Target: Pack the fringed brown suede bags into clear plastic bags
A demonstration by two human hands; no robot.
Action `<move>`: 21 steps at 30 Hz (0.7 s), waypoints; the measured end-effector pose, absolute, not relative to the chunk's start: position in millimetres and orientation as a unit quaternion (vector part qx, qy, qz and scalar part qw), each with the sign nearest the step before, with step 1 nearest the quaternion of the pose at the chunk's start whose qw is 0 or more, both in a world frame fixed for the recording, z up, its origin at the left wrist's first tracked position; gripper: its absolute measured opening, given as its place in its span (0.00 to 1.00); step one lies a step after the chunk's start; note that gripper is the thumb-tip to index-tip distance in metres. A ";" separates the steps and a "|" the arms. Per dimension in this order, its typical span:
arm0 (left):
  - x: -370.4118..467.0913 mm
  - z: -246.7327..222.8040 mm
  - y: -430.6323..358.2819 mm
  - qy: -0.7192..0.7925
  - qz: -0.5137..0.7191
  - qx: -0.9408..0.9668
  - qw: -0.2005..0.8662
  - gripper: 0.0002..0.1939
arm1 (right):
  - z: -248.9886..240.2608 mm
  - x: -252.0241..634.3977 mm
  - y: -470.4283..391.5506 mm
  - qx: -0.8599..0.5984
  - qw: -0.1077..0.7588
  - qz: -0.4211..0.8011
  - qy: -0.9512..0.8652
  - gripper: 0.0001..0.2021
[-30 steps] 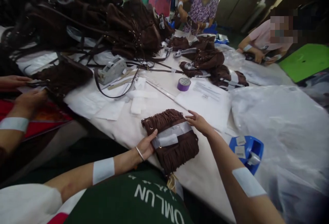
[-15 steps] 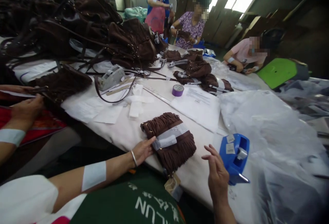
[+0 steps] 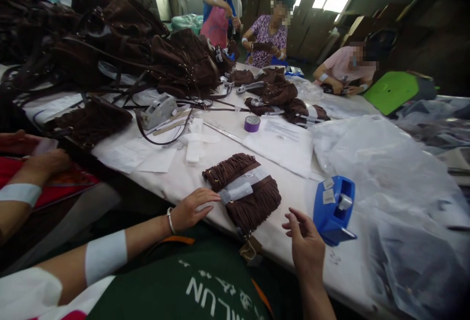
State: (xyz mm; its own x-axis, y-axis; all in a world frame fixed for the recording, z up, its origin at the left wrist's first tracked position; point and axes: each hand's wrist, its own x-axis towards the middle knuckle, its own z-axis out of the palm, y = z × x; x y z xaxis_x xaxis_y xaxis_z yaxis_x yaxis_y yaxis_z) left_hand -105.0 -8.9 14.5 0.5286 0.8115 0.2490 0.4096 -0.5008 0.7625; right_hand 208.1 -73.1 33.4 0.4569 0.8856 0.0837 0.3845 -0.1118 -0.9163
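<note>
A brown fringed bag (image 3: 257, 209) lies near the table's front edge, wrapped by a clear plastic band (image 3: 240, 186). A paper tag (image 3: 250, 249) hangs from its lower corner on a string. My left hand (image 3: 191, 208) is at the bag's left side, thumb and fingers apart, fingertips beside the end of the band; whether they touch it is hard to tell. To the right of the bag my right hand (image 3: 304, 234) is raised with its fingers apart and nothing in it. A blue tape dispenser (image 3: 335, 209) stands just beyond it.
Brown bags (image 3: 147, 50) are heaped at the back left. A purple tape roll (image 3: 252, 124), paper sheets (image 3: 281, 143) and a grey dispenser (image 3: 159, 110) lie mid-table. Plastic bags (image 3: 385, 168) cover the right side. A co-worker's hands (image 3: 47, 163) are at the left; three people work across the table.
My left hand has drawn back a little to the left, off the bag's lower edge. My right hand's fingers have curled slightly. At the left, the co-worker's hand has moved away from a dark bag.
</note>
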 end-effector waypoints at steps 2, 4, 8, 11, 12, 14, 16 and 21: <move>-91.5 16.5 4.8 0.286 0.289 0.892 0.200 0.16 | 26.5 214.1 -70.5 -0.694 0.467 0.192 -0.513 0.18; -74.2 13.0 15.1 0.226 0.261 0.931 0.116 0.18 | 21.7 209.7 -57.2 -0.664 0.439 0.123 -0.593 0.16; -45.7 0.4 22.2 0.175 0.250 0.952 0.039 0.15 | 14.6 188.8 -15.0 -0.621 0.362 0.040 -0.695 0.13; -41.7 -5.2 22.6 0.165 0.253 0.953 0.025 0.14 | 10.9 187.9 6.3 -0.611 0.313 0.027 -0.726 0.08; -42.5 -6.2 22.9 0.166 0.250 0.954 0.025 0.15 | 10.3 193.2 9.4 -0.603 0.310 0.028 -0.734 0.07; -42.7 -7.6 23.8 0.169 0.245 0.954 0.030 0.15 | 10.1 212.1 11.0 -0.580 0.316 0.034 -0.750 0.07; -37.1 -9.5 24.4 0.173 0.247 0.952 0.048 0.15 | 11.2 238.6 8.7 -0.563 0.316 0.040 -0.763 0.07; 2.5 -8.5 19.0 0.214 0.252 0.939 0.092 0.14 | 19.5 290.6 -3.7 -0.614 0.283 0.015 -0.737 0.09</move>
